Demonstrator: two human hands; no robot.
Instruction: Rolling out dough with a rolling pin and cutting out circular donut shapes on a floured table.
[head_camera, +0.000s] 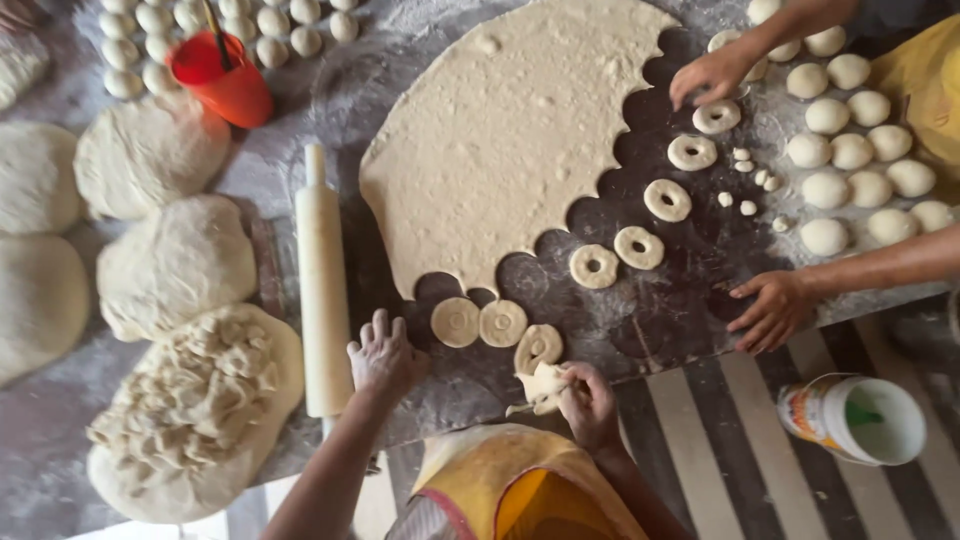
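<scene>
My left hand (385, 357) rests flat on the floured board, fingers spread, just right of the wooden rolling pin (322, 285). My right hand (588, 403) pinches a torn scrap of dough (541, 386) near the board's front edge. Just beyond my hands lie cut dough rounds (456, 322), and one ring (539, 346) sits beside the scrap. A large rolled dough sheet (500, 130) with scalloped cut edges covers the board's middle. Cut rings (640, 247) trail off to the right.
Another person's hands are at the right: one (712, 72) by the rings, one (773, 310) flat on the board edge. Dough balls (850, 150) sit far right, big dough lumps (175, 265) left, a red cup (222, 80) at the back, a white tub (855, 418) on the striped floor.
</scene>
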